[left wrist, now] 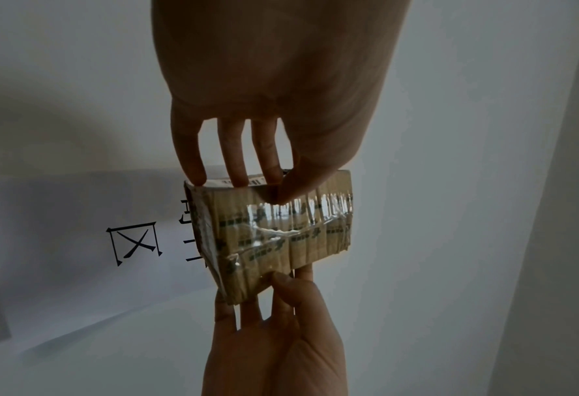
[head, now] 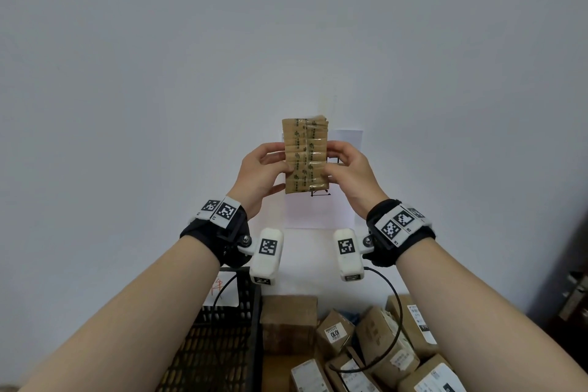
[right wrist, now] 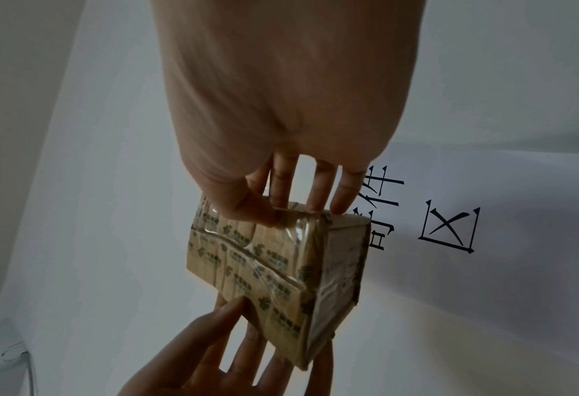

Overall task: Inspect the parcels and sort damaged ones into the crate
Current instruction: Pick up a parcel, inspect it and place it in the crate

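A plain white wall (head: 286, 25) fills the background. Nearest the viewer, a black mesh crate (head: 222, 337) sits at lower left, touching a heap of brown cardboard parcels (head: 375, 344) with white labels on the bench. Above them, the left hand (head: 259, 177) and right hand (head: 350, 173) hold up a small taped parcel (head: 305, 156) between them, fingers (left wrist: 267, 150) and thumbs clamped on its opposite edges. Behind it a white sheet (right wrist: 484, 214) with black characters hangs on the wall.
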Tool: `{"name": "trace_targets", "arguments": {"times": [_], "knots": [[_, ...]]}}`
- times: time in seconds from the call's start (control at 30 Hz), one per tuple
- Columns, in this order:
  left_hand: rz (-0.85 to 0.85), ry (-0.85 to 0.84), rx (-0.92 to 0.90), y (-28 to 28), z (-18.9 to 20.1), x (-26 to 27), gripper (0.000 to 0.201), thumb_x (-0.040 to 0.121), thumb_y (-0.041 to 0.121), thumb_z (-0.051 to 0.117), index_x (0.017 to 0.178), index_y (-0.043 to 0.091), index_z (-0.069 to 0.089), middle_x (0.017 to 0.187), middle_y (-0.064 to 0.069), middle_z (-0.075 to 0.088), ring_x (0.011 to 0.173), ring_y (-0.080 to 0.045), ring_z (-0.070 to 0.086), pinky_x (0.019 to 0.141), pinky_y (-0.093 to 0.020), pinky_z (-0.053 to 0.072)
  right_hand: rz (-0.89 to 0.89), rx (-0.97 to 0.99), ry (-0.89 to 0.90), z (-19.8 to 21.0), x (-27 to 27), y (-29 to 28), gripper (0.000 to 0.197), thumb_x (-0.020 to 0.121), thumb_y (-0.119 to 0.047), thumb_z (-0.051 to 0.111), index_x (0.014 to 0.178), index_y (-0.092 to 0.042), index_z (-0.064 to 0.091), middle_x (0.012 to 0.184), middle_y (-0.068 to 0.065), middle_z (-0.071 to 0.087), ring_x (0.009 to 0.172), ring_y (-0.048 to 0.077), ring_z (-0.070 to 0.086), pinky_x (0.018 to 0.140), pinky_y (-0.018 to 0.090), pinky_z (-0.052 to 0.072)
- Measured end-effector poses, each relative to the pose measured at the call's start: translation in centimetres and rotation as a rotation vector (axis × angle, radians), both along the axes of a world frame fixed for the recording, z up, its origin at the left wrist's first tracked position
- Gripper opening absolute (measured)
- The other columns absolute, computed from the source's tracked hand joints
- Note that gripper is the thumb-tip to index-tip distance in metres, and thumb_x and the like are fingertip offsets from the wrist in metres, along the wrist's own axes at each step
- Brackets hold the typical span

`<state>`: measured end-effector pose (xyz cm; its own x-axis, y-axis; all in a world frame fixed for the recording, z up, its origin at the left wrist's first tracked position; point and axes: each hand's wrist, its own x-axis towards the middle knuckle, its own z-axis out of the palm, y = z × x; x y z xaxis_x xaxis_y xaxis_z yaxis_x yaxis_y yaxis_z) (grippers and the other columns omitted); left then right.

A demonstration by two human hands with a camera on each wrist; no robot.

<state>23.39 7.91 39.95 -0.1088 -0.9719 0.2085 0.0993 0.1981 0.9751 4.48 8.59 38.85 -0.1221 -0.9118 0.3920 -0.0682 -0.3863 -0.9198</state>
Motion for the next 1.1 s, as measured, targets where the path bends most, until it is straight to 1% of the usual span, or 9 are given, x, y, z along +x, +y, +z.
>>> {"name": "trace_targets", "arguments": {"times": [0.37,0.43,0.5,0.6,0.67,0.77,0.9,1.0,1.1], "knots": [[-0.027,-0.016,-0.03,0.3,0.0,0.2,0.04,0.096,-0.009,0.059,0.128,0.015,0.065,0.115,-0.005,0.078,0.099,-0.018,0.075,0.075,-0.031,0.061,0.02,-0.002,0.01,0.0,0.1,0.1,0.051,0.09,0.005,0.068,0.135,-0.019,0.061,0.119,0.004,0.073,0.1,0.024,0.075,0.081,0.04,0.064],[-0.021,0.009,-0.004,0.4,0.3,0.2,0.032,0.099,0.002,0.057,0.125,0.019,0.068,0.112,-0.003,0.079,0.103,-0.017,0.075,0.083,-0.037,0.061,0.021,0.027,-0.018,0.3,0.2,0.4,0.044,0.094,0.004,0.057,0.132,-0.019,0.064,0.116,0.005,0.075,0.103,0.026,0.074,0.085,0.043,0.063],[-0.013,0.058,0.065,0.4,0.6,0.2,0.021,0.104,0.02,0.052,0.111,0.02,0.071,0.102,0.001,0.08,0.101,-0.014,0.074,0.096,-0.045,0.058,0.039,0.101,-0.118,0.7,0.1,0.8,0.04,0.096,-0.001,0.04,0.124,-0.013,0.067,0.11,0.004,0.077,0.1,0.027,0.075,0.089,0.045,0.062],[0.005,0.078,0.129,0.1,0.9,0.2,0.036,0.108,0.046,0.045,0.09,0.022,0.065,0.092,0.005,0.078,0.101,-0.012,0.071,0.098,-0.049,0.054,0.06,0.153,-0.186,0.8,0.0,0.8,0.029,0.103,-0.023,0.044,0.109,-0.008,0.068,0.097,0.0,0.077,0.095,0.024,0.073,0.095,0.047,0.058],[-0.001,0.059,0.12,0.0,0.8,0.1,0.038,0.106,0.052,0.049,0.092,0.02,0.065,0.095,0.005,0.078,0.102,-0.011,0.071,0.096,-0.049,0.054,0.051,0.14,-0.147,0.8,0.1,0.8,0.036,0.105,-0.037,0.05,0.113,-0.007,0.068,0.095,-0.002,0.077,0.094,0.02,0.073,0.093,0.043,0.059],[0.006,0.054,0.094,0.2,0.5,-0.2,0.036,0.103,0.048,0.058,0.12,0.017,0.067,0.109,0.004,0.079,0.109,-0.013,0.072,0.094,-0.05,0.056,0.046,0.108,-0.161,0.6,0.2,0.7,0.027,0.104,-0.032,0.058,0.119,-0.011,0.066,0.098,-0.003,0.077,0.097,0.018,0.073,0.086,0.038,0.061],[-0.01,0.063,0.07,0.6,0.5,-0.2,0.024,0.104,0.026,0.057,0.125,0.024,0.068,0.108,0.003,0.079,0.102,-0.013,0.073,0.078,-0.039,0.058,0.054,0.076,-0.155,0.7,0.2,0.8,0.028,0.101,-0.01,0.055,0.127,-0.015,0.064,0.111,0.004,0.075,0.092,0.014,0.074,0.073,0.029,0.058],[-0.02,0.045,0.058,0.6,0.5,-0.2,0.028,0.1,0.015,0.058,0.124,0.022,0.071,0.104,0.002,0.079,0.098,-0.013,0.073,0.082,-0.042,0.061,0.04,0.036,-0.133,0.7,0.2,1.0,0.035,0.097,0.001,0.052,0.123,-0.016,0.067,0.113,0.008,0.074,0.095,0.016,0.072,0.077,0.033,0.06],[-0.015,0.015,0.056,0.4,0.3,-0.2,0.03,0.096,0.007,0.057,0.117,0.023,0.072,0.099,-0.002,0.077,0.101,-0.017,0.071,0.092,-0.048,0.06,0.015,0.005,-0.109,0.7,0.2,1.0,0.037,0.094,0.006,0.051,0.12,-0.013,0.069,0.117,0.011,0.073,0.105,0.021,0.07,0.092,0.045,0.061]]}}
